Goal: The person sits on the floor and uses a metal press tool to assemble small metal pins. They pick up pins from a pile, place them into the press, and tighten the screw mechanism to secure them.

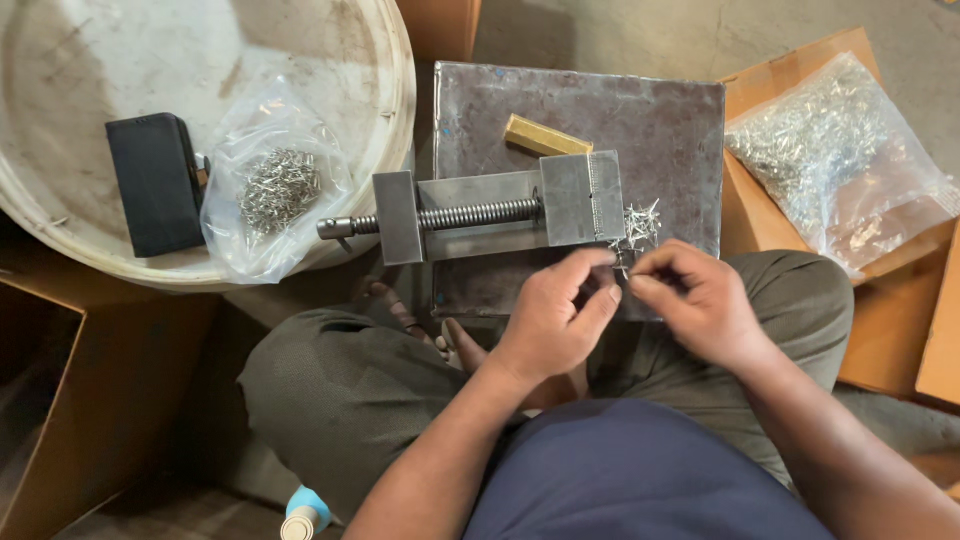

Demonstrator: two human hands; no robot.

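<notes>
My left hand (pixel 560 315) and my right hand (pixel 695 300) meet just below a grey metal vise (pixel 480 215), fingertips pinched together on a small metal piece (pixel 622 265). A little pile of shiny small metal pieces (pixel 640 225) lies by the vise's right jaw, just above my fingers. The vise, with its threaded screw pointing left, rests on a dark steel plate (pixel 660 120). A brass-coloured bar (pixel 545 137) lies on the plate behind the vise.
A clear bag of small metal pieces (pixel 275 190) and a black case (pixel 155 182) lie on a round white lid (pixel 120 80) at left. Another full clear bag (pixel 835 160) rests on cardboard boxes (pixel 900 330) at right. My crossed legs sit below.
</notes>
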